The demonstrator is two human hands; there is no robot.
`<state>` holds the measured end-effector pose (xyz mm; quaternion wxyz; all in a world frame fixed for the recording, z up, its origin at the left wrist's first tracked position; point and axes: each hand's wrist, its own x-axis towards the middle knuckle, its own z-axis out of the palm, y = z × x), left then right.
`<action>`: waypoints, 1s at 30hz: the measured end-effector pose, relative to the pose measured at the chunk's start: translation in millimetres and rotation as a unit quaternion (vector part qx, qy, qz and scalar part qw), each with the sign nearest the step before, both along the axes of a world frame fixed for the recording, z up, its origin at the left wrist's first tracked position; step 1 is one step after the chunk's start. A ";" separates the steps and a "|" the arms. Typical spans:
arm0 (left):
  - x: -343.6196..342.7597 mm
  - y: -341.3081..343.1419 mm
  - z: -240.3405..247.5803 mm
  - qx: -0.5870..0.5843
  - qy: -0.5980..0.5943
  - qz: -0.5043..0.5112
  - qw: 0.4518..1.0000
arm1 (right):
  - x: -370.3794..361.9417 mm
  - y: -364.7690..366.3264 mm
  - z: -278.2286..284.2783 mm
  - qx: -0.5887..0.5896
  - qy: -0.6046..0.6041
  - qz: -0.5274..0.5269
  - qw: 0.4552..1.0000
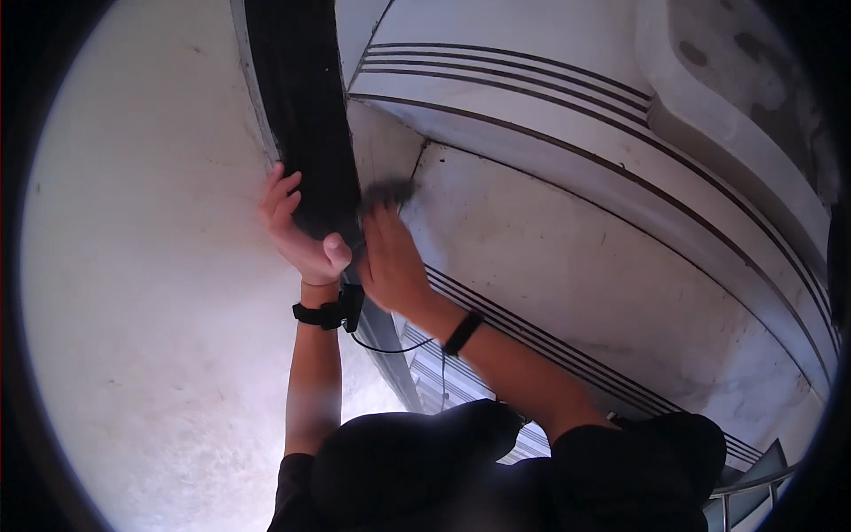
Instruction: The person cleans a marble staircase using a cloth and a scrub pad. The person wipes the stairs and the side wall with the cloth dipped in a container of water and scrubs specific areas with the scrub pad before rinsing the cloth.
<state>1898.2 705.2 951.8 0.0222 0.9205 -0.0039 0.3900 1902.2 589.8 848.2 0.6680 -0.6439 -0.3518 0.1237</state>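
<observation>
Left hand [300,241] wide, apparently empty, by the black strip [303,97]. Blurred dark item [390,191] sits at the fingertips of the right hand [392,266], beside the strip's right edge; grip: cannot tell. Step, judged: rubbing. Next calls for steady fingertip control.

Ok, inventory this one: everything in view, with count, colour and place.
blurred item: 1, dark, at right fingertips
long strip: 1, black, top centre down to the hands
wall: 1, off-white, left
steps: several, pale with dark stripes, right
railing: 1, grey, lower right
wristbands: 2, black, one per wrist
cable: 1, black, below wrists
clothing: black, bottom
left hand: 1, bare, centre-left
right hand: 1, bare, centre
</observation>
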 end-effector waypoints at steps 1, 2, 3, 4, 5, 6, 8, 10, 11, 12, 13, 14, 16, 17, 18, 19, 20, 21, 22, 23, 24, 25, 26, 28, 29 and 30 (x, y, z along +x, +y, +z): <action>-1.0 -0.9 -2.1 -0.004 -0.003 -0.002 1.000 | -10.1 -13.5 -0.9 -0.012 -0.001 0.029 1.000; -1.0 -1.6 -3.5 -0.007 -0.006 -0.005 1.000 | -10.2 -11.2 -4.4 -0.013 -0.001 0.029 1.000; 0.7 -0.6 -3.2 -0.008 -0.007 -0.005 1.000 | -8.0 -6.3 -8.3 -0.007 -0.032 0.008 0.999; 4.9 -1.2 -5.5 -0.016 -0.016 -0.008 1.000 | -2.8 -3.2 -15.2 -0.006 -0.062 -0.014 0.998; 0.6 -2.0 -9.5 -0.025 -0.019 -0.004 0.999 | 17.8 6.2 -15.8 -0.002 -0.084 -0.023 0.996; -3.9 -2.8 -12.3 -0.031 -0.013 0.003 0.999 | 40.8 11.3 -7.0 -0.007 -0.078 -0.016 0.997; -0.3 -1.0 -8.3 -0.027 -0.031 -0.004 0.999 | 83.5 18.6 17.8 0.019 -0.060 -0.037 0.997; -0.1 -2.0 -8.9 -0.023 -0.018 -0.005 1.000 | 64.0 14.9 10.4 -0.003 -0.056 -0.038 0.998; 0.0 -0.7 -7.0 -0.016 -0.005 -0.005 1.000 | 48.9 13.5 5.3 -0.022 -0.050 -0.037 0.998; 1.2 0.0 -4.6 -0.011 -0.010 -0.009 1.000 | 29.4 7.3 -2.8 -0.017 -0.055 -0.042 0.997; 3.3 -1.9 -4.3 -0.014 -0.009 -0.009 1.000 | 7.1 -4.1 -14.3 -0.046 -0.045 0.003 0.998; 2.4 -3.2 -5.4 -0.018 -0.004 -0.005 1.000 | -2.2 -11.8 -16.1 -0.076 -0.032 0.053 0.995; 1.1 -2.0 -6.3 -0.025 -0.013 -0.012 1.000 | -2.8 -11.7 -19.8 -0.070 -0.052 0.049 0.995; -0.5 -2.7 -6.9 -0.031 -0.020 -0.015 0.999 | 0.9 -13.8 -16.5 -0.063 -0.073 0.048 0.994; -1.2 -2.3 -5.6 -0.032 -0.019 -0.013 0.999 | 14.1 -4.2 -15.7 -0.064 -0.071 0.050 0.994; 0.6 -5.3 -6.0 -0.028 -0.010 -0.014 0.999 | 39.1 9.6 -13.7 -0.062 -0.032 0.016 0.997; 2.3 -6.5 -7.3 -0.021 -0.002 -0.015 1.000 | 57.1 18.3 -11.5 -0.058 0.005 -0.020 0.998; 0.8 -5.8 -5.8 -0.018 0.000 -0.011 1.000 | 63.1 21.0 -4.9 -0.055 0.008 -0.017 0.998; 3.1 -4.8 -6.1 -0.021 -0.006 -0.011 1.000 | 70.8 23.0 -0.3 -0.045 0.045 -0.015 0.998; 4.2 -4.2 -6.3 -0.024 -0.013 -0.011 1.000 | 75.1 23.2 3.9 -0.034 0.082 -0.013 0.996; 2.1 -4.5 -6.2 -0.022 -0.015 -0.011 1.000 | 57.0 20.2 2.5 -0.033 0.081 -0.013 0.996; 3.8 -3.7 -5.5 -0.017 -0.009 -0.016 1.000 | 24.3 15.8 -3.8 -0.064 0.079 0.007 0.995; 6.7 -4.0 -2.1 -0.012 -0.002 -0.019 1.000 | 1.5 8.6 -4.4 -0.094 0.080 0.030 0.992; 2.6 -4.0 -5.2 -0.021 -0.005 -0.013 1.000 | -24.3 -9.8 -3.3 -0.094 0.086 0.067 0.990; 1.9 -4.8 -7.2 -0.028 -0.008 -0.010 1.000 | -30.0 -14.4 -5.2 -0.092 0.091 0.101 0.986; 2.3 -5.0 -10.1 -0.032 -0.007 -0.010 0.999 | -27.9 -12.6 -11.7 -0.096 0.092 0.101 0.986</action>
